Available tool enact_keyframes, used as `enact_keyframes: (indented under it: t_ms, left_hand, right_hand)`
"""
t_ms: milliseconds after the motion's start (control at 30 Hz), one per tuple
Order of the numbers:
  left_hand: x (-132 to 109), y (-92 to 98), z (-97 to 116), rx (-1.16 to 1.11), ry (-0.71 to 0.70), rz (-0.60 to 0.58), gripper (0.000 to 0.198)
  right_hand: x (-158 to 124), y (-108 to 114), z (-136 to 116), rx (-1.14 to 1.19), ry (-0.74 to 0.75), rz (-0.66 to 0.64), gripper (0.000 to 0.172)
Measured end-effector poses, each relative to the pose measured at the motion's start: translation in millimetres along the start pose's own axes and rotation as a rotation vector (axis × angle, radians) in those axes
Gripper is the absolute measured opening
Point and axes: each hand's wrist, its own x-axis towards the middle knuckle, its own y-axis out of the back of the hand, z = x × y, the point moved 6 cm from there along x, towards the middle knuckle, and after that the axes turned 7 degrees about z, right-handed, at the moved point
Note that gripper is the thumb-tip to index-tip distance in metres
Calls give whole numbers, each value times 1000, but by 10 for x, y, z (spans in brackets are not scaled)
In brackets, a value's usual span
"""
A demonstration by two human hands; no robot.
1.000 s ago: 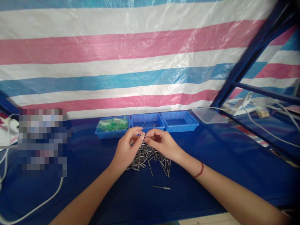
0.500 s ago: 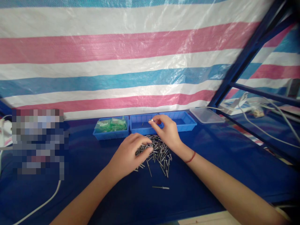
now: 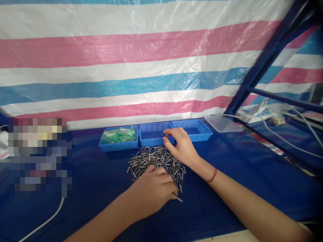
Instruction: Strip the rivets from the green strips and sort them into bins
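My left hand (image 3: pixel 157 186) is closed around a single pop rivet (image 3: pixel 178 198) at the front of the table, and the rivet's pale end pokes out past the fingertips. Behind that hand spreads a heap of pop rivets (image 3: pixel 151 158), partly covered by it. My right hand (image 3: pixel 181 145) hovers at the near rim of the middle blue bin (image 3: pixel 151 140), thumb and index finger apart. A small dark rivet (image 3: pixel 163 135) shows by its fingertips, inside the bin's outline. Another rivet (image 3: pixel 153 133) is farther left in the same bin.
Left of the middle bin is a blue bin (image 3: pixel 118 146) with green plastic packets (image 3: pixel 119 134). Another blue bin (image 3: pixel 199 137) adjoins on the right, beside a clear plastic lid (image 3: pixel 223 123). A blue metal frame (image 3: pixel 262 60) rises at right; a white cable (image 3: pixel 47 220) lies at left.
My left hand has moved right and toward me, from above the heap to the lone rivet, and closed on it. My right hand's fingers have parted from a rivet over the bin.
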Motion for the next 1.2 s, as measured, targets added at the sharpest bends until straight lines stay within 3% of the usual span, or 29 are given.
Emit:
enact_keyframes:
  t_ms: [167,267,433,633,767,967,1200]
  left_hand:
    - [-8,189,-460,162,285,163,20]
    - [-40,207,-600,192,331,201,19]
    - [-8,109,-372,100,194,156,19]
    - [27,-134,-68,38,29,99,17]
    - [27,-221,-71,55,-10,104,15]
    - [40,-200,-74,96,1,102,21]
    - [39,-192,-65,161,36,110,10]
  right_hand:
    - [-20,-23,-23,44,-7,-15,18]
    - [-26,-28,-36,61,-6,-17,17]
    - [-39,-27,-45,82,-10,-8,18]
    - [-52,-54,-58,103,10,-22,18]
    - [-50,-49,-82,118,18,-25,17]
    - [-74,-85,-100,137,42,-48,17]
    - [-83,-108,-91,138,48,-48,17]
